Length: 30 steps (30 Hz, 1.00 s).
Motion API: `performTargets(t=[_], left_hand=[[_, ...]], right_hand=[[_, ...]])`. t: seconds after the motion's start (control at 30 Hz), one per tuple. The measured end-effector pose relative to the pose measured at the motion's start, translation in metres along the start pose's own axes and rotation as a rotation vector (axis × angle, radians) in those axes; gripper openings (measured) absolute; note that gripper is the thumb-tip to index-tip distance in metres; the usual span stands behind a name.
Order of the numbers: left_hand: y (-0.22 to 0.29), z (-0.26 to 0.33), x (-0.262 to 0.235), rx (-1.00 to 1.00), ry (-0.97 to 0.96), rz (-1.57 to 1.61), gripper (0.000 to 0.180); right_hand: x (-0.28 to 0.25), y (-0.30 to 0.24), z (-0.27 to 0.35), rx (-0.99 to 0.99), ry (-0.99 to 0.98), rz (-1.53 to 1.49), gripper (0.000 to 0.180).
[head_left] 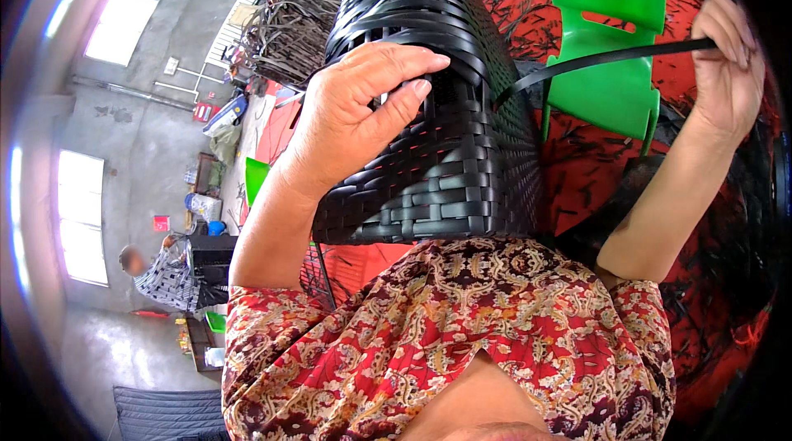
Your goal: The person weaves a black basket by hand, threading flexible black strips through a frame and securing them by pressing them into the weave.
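Observation:
A large black woven piece point(445, 203), made of flat glossy strips, stands right in front of my body. Loose bowed strips cross its upper part, and gaps show in the weave below them. My left hand point(355, 107) is at its left side, thumb and forefinger stretched out a little apart with nothing seen between them; its other fingers are mostly hidden. Raised out to the right, my right hand point(726, 70) is closed on the end of a long black flat strip point(610, 58). That strip curves back to the right face of the weave.
Right of the weave stands a green plastic chair point(602, 70) on a red floor point(577, 193) littered with black scraps. A heap of strips point(293, 33) lies at the far left. Farther left, a person in a patterned top point(169, 272) is by the grey wall.

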<state>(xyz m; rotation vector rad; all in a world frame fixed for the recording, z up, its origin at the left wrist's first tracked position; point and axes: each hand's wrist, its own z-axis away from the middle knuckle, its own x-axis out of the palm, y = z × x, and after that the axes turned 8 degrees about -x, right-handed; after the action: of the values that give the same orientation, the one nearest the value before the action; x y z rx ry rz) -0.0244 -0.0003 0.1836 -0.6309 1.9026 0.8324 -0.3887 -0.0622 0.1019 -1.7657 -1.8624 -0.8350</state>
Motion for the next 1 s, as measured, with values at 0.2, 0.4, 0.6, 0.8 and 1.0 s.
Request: performTargets(t=[0.2, 0.4, 0.6, 0.8, 1.0], left_hand=[[-0.009, 0.006, 0.006, -0.043, 0.045, 0.091, 0.012], [-0.015, 0.017, 0.004, 0.067, 0.054, -0.097, 0.013], [-0.014, 0.017, 0.012, 0.065, 0.090, -0.114, 0.010], [-0.015, 0.016, 0.020, 0.010, 0.104, -0.020, 0.012], [-0.015, 0.010, 0.025, -0.013, 0.117, 0.028, 0.016]], right_hand=[[-0.024, -0.029, 0.022, 0.020, -0.036, 0.187, 0.018], [0.014, 0.039, 0.054, -0.046, -0.075, 1.458, 0.029], [0.054, 0.091, 0.061, -0.009, -0.456, 1.853, 0.016], [0.062, 0.089, 0.067, 0.093, -0.261, 1.879, 0.008], [0.053, 0.084, 0.067, 0.235, -0.068, 1.785, 0.010]])
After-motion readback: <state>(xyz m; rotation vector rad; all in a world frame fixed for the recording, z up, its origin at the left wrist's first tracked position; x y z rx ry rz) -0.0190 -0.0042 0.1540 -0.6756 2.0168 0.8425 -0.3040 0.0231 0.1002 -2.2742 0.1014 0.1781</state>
